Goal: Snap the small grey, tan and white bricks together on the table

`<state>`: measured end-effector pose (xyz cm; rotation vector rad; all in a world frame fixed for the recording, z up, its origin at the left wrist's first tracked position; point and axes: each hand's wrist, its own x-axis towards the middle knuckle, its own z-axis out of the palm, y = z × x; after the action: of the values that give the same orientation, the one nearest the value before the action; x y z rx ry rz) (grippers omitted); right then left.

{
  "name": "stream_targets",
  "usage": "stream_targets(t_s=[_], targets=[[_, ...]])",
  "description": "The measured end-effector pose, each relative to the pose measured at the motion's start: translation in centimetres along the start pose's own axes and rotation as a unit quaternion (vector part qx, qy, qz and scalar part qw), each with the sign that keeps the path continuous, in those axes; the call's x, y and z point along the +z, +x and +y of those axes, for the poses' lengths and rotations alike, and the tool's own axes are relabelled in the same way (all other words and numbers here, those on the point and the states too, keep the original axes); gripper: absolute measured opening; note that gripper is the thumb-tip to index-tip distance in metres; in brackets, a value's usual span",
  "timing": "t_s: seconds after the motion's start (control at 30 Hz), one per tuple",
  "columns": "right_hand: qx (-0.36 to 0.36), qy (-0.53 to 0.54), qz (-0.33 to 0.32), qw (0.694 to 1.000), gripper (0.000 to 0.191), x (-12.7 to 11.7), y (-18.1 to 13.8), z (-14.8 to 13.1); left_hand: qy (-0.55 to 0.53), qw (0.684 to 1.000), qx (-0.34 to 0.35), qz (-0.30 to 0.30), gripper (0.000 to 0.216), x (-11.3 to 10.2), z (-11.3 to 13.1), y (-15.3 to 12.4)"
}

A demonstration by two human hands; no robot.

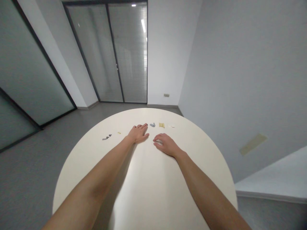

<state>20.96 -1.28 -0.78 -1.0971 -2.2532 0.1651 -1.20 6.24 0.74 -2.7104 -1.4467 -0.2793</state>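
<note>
Head view: left hand (139,133) flat on the round worktop (148,191), fingers spread, empty, tips just beside a small grey piece (152,125). Right hand (165,143) resting nearer than the piece, fingers loosely curled, holding nothing. Beyond the grey piece, a yellow piece (161,125).

Both bare forearms extend forward, converging slightly. Left hand (139,133): palm down, fingers straight and together, pointing ahead. Right hand (165,144): palm down, fingers loosely curled, turned inward toward the left. The hands lie near each other, apart.
</note>
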Motion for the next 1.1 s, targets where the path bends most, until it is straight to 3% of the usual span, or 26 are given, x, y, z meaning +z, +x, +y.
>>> stream_targets(t_s=[0.2,0.43,0.57,0.67,0.77,0.9,1.1], targets=[[-0.002,0.002,0.002,1.0,0.014,0.1,0.1,0.1,0.001,1.0,-0.023,0.015,0.051,0.1,0.6,-0.5],[0.001,0.009,0.003,1.0,0.013,0.2,0.2,0.1,0.044,0.978,-0.159,0.126,0.045,1.3,1.1,-3.7],[0.005,0.01,-0.003,1.0,0.013,0.3,0.1,0.4,0.056,0.95,-0.277,0.131,0.055,1.4,0.1,-5.2],[0.007,0.01,-0.006,1.0,0.014,0.2,0.0,0.4,0.06,0.936,-0.32,0.137,0.062,1.3,-0.9,-5.5],[0.009,0.013,-0.007,1.0,0.014,0.1,0.0,0.4,0.03,0.931,-0.349,0.105,0.062,1.2,-1.4,-5.4],[0.01,0.014,-0.007,1.0,0.014,0.2,-0.1,0.5,-0.009,0.948,-0.308,0.077,0.057,1.3,-0.8,-5.0],[0.005,0.011,-0.006,1.0,0.015,0.2,0.0,0.6,-0.101,0.989,-0.098,0.053,0.053,2.6,1.8,-4.2]])
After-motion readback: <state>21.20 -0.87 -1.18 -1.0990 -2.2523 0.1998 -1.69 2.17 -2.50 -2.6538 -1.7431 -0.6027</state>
